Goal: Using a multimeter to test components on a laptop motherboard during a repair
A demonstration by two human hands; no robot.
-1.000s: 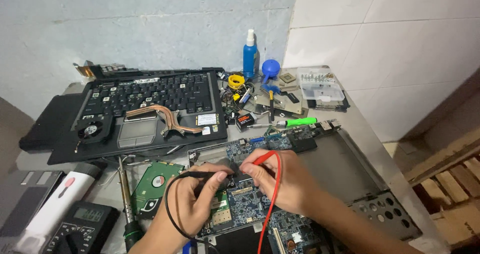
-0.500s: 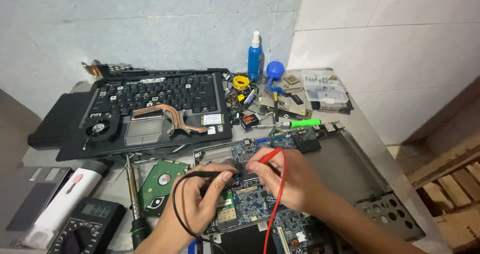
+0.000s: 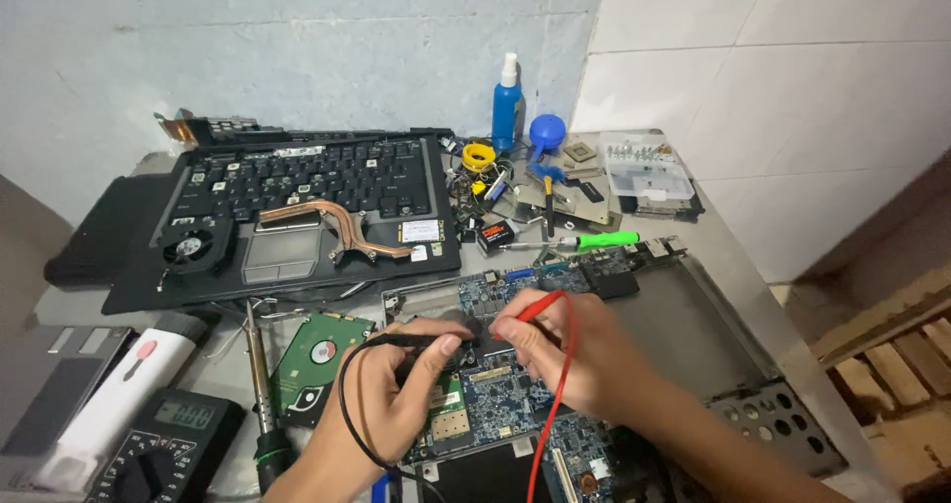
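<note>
My left hand (image 3: 396,384) grips a black test probe (image 3: 396,341) whose black lead loops down past my wrist. My right hand (image 3: 565,349) pinches a red test probe (image 3: 530,308), its red lead running down toward the bottom edge. Both probe tips meet the blue laptop motherboard (image 3: 500,399), near its upper middle. The board lies in a grey metal laptop chassis (image 3: 674,315). A black multimeter (image 3: 163,448) sits at the lower left.
A black laptop keyboard deck (image 3: 297,201) with a copper heat pipe and fan lies at the back. A green hard drive board (image 3: 317,359), a soldering iron (image 3: 263,394), a green-handled screwdriver (image 3: 599,238), a blue bottle (image 3: 507,107) and a parts box (image 3: 649,171) surround the work.
The camera view has shifted slightly, so the bench sits a bit further right in frame. Both hands stay on the probes over the motherboard with only small movements.
</note>
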